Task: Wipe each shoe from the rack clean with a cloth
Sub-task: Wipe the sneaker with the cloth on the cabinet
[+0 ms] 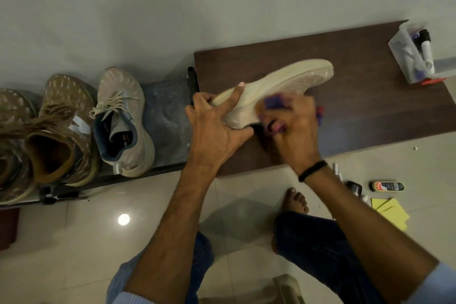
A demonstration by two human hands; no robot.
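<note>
- Shoe (pixel 283 81): pale sneaker at frame centre, lifted over the dark bench (pixel 357 111). It is turned on its side with the sole facing up and the toe pointing to the upper right.
- Why held so: probably to bring the sole edge up to the cloth and leave the other hand free to rub.
- Left hand (pixel 217 126): grips the heel end, thumb up over the sole rim and fingers curled round the back. It looks like a firm hold that steadies the shoe.
- Right hand (pixel 293 126): blurred. Its fingers are bunched round a purple cloth (pixel 274 102), which it presses on the shoe's side near the middle. The exact finger positions can't be made out.
- Step: I judge this to be mid-wipe on this shoe.
- Rack at left of frame: a grey shoe (pixel 123 118) and a brown shoe (pixel 61 131) stand upright there, probably waiting for their wipe or already wiped. I can't tell which.
- Box (pixel 404 57) with bottles at the upper right end of the bench, well apart from the hands.
- Polish tin (pixel 387 185) and yellow sheets (pixel 389 210) lie on the floor at lower right.
</note>
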